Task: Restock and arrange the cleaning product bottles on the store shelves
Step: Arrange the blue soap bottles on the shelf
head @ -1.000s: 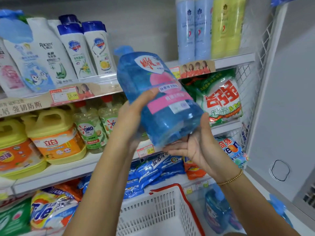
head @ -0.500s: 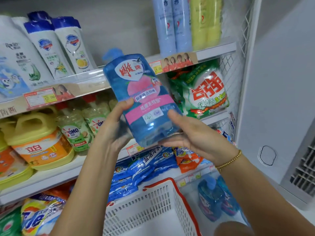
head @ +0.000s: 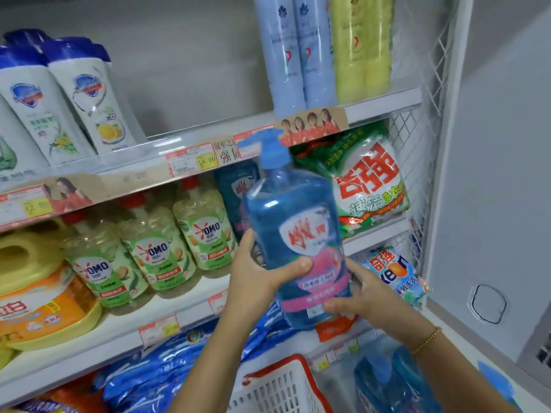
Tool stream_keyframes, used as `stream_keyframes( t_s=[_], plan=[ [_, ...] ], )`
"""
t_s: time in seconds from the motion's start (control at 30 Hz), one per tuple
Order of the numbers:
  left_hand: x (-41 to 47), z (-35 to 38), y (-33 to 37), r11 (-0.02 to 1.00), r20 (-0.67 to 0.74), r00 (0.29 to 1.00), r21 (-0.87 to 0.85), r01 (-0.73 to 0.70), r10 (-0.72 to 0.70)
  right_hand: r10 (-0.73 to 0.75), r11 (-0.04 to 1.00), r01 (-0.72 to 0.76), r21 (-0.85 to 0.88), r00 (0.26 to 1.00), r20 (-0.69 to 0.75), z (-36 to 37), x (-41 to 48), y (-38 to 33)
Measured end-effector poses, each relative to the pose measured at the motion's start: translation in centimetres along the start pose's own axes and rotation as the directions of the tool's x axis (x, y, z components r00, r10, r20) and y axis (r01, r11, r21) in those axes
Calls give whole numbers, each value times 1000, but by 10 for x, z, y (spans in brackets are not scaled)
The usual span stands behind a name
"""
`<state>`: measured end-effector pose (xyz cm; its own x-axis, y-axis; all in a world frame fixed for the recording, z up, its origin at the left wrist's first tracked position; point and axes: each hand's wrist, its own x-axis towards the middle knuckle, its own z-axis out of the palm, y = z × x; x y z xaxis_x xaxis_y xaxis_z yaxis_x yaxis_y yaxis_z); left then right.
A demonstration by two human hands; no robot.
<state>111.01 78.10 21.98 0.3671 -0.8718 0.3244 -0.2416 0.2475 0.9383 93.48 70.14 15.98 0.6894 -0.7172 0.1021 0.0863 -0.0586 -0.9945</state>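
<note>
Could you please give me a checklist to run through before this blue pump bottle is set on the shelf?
1. Grip: left hand and right hand both hold the blue pump bottle: ok.
2. Bottle near upright, pump on top: ok.
3. Label faces the aisle: ok.
4. Matching blue bottle stands on the middle shelf, beside the OMO bottles: ok.
5. Room between it and the green detergent bag: cannot tell.
</note>
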Motion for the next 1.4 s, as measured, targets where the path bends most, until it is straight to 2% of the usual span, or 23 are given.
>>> stream_keyframes(
  t_s=[0.1,0.17,0.27,0.37,0.5,0.6,0.7,0.83,0.97,1.07,1.13,1.17,1.23,1.27,1.3,1.33,1.4],
  plan=[
    [25,6,-1,947,80,981,259,-190,175,-37,996,32,-82,997,-63,-13,40,1],
    [45,10,-2,898,131,956,329,-292,263,-119,986,101,-133,984,-134,-21,69,-2],
    [72,18,-10,867,144,936,353,-352,322,-187,982,185,-30,961,-202,-31,103,3],
    [97,21,-34,879,120,946,349,-325,303,-201,980,196,-46,944,-263,-41,123,13],
    [127,24,-75,903,57,971,359,-238,233,-214,977,204,-66,941,-264,-54,139,26],
    [144,28,-94,939,-2,979,283,-196,205,-256,967,241,-89,925,-281,-56,150,24],
    [164,32,-99,954,-26,983,248,-170,182,-294,951,242,-191,898,-327,-57,164,19],
    [189,28,-104,965,-44,993,242,-96,110,-308,909,159,-385,880,-363,-59,190,16],
    [197,23,-115,973,-114,993,231,-14,41,-323,806,44,-591,869,-376,-52,215,16],
    [187,29,-123,933,-166,978,354,-62,128,-336,773,35,-634,870,-362,-53,215,23],
    [167,40,-127,844,-176,942,512,-160,285,-384,692,42,-721,867,-319,-59,202,29],
    [157,46,-129,736,-127,908,634,-235,399,-439,618,49,-785,850,-292,-63,192,34],
    [150,50,-136,419,121,790,794,-440,601,-586,445,54,-894,772,-245,-73,167,49],
    [155,47,-140,268,251,739,820,-506,626,-650,367,32,-930,724,-231,-78,156,59],
    [165,41,-145,155,339,718,836,-527,608,-696,311,0,-951,681,-227,-83,147,70],
    [175,36,-148,82,397,719,843,-531,571,-726,276,-27,-961,649,-226,-87,142,80],
    [191,27,-151,-32,473,721,846,-533,506,-739,253,-37,-967,638,-218,-91,139,92]
  ],
)
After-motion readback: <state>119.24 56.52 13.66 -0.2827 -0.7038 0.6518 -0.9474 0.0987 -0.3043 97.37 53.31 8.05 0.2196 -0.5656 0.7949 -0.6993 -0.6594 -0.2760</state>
